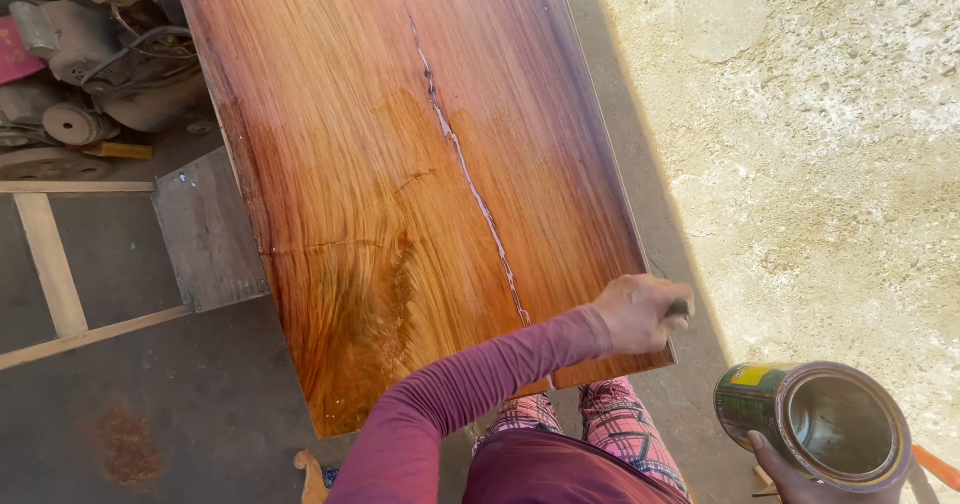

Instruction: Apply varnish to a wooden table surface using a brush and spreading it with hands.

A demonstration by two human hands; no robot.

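Note:
A large reddish-brown wooden slab [400, 164] lies flat, glossy and wet-looking at its near end, with a pale filled crack [470, 184] running along its length. My left hand [640, 314], in a maroon sleeve, rests at the slab's near right corner, closed on a small dark object [681, 307] that is mostly hidden by the fingers. My right hand [790, 474] holds an open metal tin [815, 424] with a green and yellow label low at the right, off the slab. I cannot see what is inside the tin.
A grey board [205, 229] sticks out from under the slab's left edge. Wooden battens [50, 264] lie on the dark floor at left. Tools and cables [100, 64] are piled at the top left. Rough pale concrete [820, 144] lies to the right.

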